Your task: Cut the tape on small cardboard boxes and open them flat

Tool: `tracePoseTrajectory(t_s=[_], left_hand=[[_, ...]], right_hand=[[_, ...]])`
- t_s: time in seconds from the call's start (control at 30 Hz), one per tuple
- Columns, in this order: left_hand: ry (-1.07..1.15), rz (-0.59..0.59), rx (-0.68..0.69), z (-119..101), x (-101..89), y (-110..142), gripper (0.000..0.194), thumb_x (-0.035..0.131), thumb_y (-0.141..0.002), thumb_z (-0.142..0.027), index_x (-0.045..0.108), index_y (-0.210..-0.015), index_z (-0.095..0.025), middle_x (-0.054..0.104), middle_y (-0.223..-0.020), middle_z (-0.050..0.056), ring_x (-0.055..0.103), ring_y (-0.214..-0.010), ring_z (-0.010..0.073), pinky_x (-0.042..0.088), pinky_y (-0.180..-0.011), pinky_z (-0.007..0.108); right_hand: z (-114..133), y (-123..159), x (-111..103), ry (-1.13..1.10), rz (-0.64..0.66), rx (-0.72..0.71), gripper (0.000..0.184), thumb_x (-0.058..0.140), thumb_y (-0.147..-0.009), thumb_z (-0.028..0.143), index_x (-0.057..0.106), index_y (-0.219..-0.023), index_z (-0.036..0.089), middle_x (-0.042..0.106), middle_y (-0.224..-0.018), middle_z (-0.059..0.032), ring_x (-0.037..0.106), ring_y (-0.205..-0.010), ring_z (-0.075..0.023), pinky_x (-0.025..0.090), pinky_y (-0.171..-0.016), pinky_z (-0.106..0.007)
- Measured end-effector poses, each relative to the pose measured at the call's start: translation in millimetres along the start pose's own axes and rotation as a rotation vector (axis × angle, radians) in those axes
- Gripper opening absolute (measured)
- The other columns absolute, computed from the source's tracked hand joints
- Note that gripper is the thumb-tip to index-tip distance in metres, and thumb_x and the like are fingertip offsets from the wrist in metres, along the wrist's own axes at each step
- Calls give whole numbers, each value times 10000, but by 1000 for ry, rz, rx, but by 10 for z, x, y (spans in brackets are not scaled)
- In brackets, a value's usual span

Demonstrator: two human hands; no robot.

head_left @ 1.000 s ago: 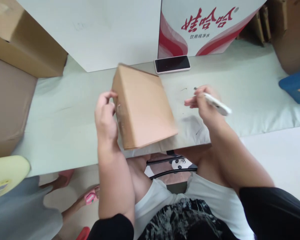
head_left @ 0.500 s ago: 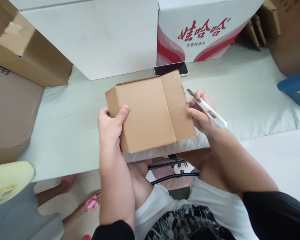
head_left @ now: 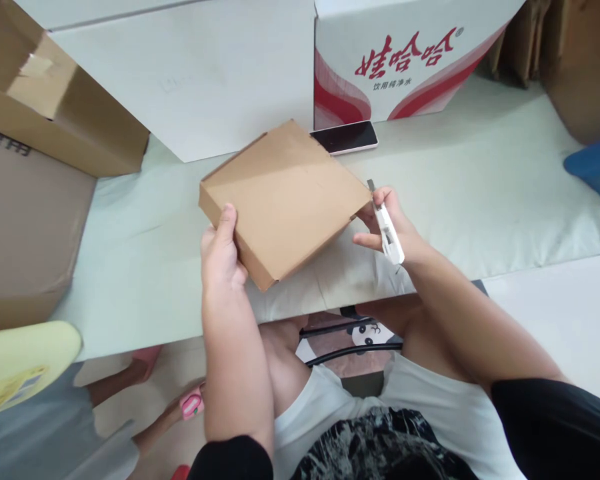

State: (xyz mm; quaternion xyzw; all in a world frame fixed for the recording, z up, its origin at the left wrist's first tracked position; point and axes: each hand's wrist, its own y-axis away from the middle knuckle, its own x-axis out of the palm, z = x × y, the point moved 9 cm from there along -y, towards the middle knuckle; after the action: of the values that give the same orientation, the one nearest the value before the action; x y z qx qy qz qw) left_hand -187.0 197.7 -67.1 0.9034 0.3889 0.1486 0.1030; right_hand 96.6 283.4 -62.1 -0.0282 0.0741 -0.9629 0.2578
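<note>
A small brown cardboard box is held tilted above the green cloth, a broad plain face toward me. My left hand grips its left side, thumb on the near edge and the other fingers hidden beneath. At the box's right corner, my right hand holds a white utility knife with its blade out, pointing away from me. The right thumb sticks out to the left, and some fingers are tucked behind the box corner. Just past the box lies a phone, dark screen up.
Behind the phone stand a white carton and a white carton with red print. Brown boxes line the left. A blue container sits at right. Another person's legs show at lower left, beside a pale yellow object.
The box has turned over and rotated; its right flap no longer shows and a plain face is up. My right hand shifted slightly left, the knife now more upright.
</note>
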Motion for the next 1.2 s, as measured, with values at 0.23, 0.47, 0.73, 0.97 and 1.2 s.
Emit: tracePoseTrajectory(t_s=[0.23,0.47,0.73,0.97,1.2], left_hand=[[10,62,-30,-13,79,82,352,834,-812,-471,724,-994,-191,794,-1098,106,744,-1148,287,659,-944,376],[-9,117,-92,102,134,64,434,869,-742,-540,713,-945,-191,784,-943,120,758,-1096,338,672,-900,416],[109,381,30,-194,363,216,439,701,-800,-616,679,-1018,-236,709,-1311,117,630,-1348,355,580,-1063,470],[52,517,-105,49,426,320,721,827,-736,-637,634,-1319,-259,622,-1493,99,490,-1488,377,487,-1184,520],[89,447,-216,206,343,254,513,808,-799,-345,631,-1271,-245,743,-1163,99,720,-1191,387,644,-946,515]], right_hand=[[51,-21,-102,30,-114,-38,834,919,-555,651,254,-931,315,564,-957,23,621,-934,-254,542,-882,-486],[-49,8,-149,75,-110,27,853,929,-484,708,349,-969,312,562,-1038,-20,621,-1000,-298,582,-819,-516],[-2,14,-498,191,-432,-86,760,848,-631,697,298,-987,310,538,-825,37,641,-849,-247,518,-746,-410],[123,99,-638,176,-551,-101,601,840,-727,511,328,-966,308,673,-842,26,684,-813,-238,521,-745,-405],[46,19,-734,-24,-568,54,605,815,-651,581,336,-887,298,512,-709,59,518,-602,-166,402,-581,-320]])
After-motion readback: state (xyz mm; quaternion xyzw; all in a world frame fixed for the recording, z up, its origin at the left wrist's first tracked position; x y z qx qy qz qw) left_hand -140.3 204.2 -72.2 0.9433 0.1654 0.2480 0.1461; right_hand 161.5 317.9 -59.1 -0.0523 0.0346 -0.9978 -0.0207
